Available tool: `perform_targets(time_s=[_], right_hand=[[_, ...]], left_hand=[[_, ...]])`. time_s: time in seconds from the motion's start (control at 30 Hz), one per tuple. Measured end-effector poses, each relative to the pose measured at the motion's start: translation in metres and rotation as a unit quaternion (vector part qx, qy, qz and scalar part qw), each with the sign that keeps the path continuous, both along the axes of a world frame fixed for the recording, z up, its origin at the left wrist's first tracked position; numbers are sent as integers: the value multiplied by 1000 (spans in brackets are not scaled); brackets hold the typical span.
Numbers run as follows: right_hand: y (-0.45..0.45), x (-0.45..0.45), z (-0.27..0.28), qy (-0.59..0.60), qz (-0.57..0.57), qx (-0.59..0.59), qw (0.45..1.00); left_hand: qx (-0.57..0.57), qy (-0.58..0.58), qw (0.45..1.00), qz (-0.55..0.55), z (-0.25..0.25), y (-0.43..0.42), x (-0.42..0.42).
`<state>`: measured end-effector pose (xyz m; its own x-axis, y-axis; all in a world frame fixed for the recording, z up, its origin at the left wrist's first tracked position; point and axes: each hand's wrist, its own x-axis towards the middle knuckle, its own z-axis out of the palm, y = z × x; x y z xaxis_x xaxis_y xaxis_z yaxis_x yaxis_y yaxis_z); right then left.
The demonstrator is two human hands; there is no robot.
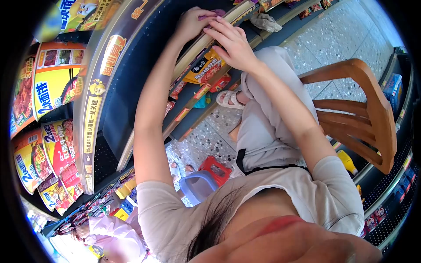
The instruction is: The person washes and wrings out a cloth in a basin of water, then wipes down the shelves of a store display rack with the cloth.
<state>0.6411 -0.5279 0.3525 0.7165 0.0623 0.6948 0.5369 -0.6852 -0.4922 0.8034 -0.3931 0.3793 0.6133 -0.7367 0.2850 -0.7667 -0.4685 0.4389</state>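
My left hand [193, 24] reaches over the dark shelf board at the top of the view, its fingers closed on a purple cloth [215, 14] that is mostly hidden under them. Beside it, my right hand [234, 46] lies with fingers stretched out across the pale shelf-edge strip [195, 47]. The fingertips of both hands are close together near the cloth. Below the strip, an orange and black snack packet [204, 66] sits on a lower shelf. A crumpled whitish cloth [265, 23] rests on the shelf to the right of my right hand.
Instant noodle packs [57, 83] fill the shelves at left, behind a curved printed panel [103, 83]. A wooden chair [372, 109] stands close at right. A red plastic stool [215, 168] and a blue-grey bin [197, 188] are on the floor. Another person in pink [116, 236] is at lower left.
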Motion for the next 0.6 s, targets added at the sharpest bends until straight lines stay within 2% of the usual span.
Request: perform_targets(time_s=[0.1, 0.2, 0.3, 0.4, 0.43, 0.57, 0.6], right_hand=[[0, -5, 0, -21, 4, 22, 1000], [0, -7, -5, -53, -3, 48, 997], [-3, -10, -7, -66, -14, 69, 995], [-5, -11, -6, -71, -23, 94, 993], [-6, -10, -8, -66, -20, 98, 993], [-6, -8, -12, -18, -4, 111, 994], [-6, -8, -12, -13, -2, 120, 993]], left_hand=[[38, 34, 998, 25, 12, 17, -23], [61, 88, 990, 95, 22, 35, -44], [-7, 50, 972, 228, 39, 42, -78], [-110, -34, 961, 251, 52, 43, -96], [-123, -45, 966, 222, 57, 40, -102], [-32, -77, 992, 92, 65, 19, -121], [20, -107, 988, 110, 62, 11, -122]])
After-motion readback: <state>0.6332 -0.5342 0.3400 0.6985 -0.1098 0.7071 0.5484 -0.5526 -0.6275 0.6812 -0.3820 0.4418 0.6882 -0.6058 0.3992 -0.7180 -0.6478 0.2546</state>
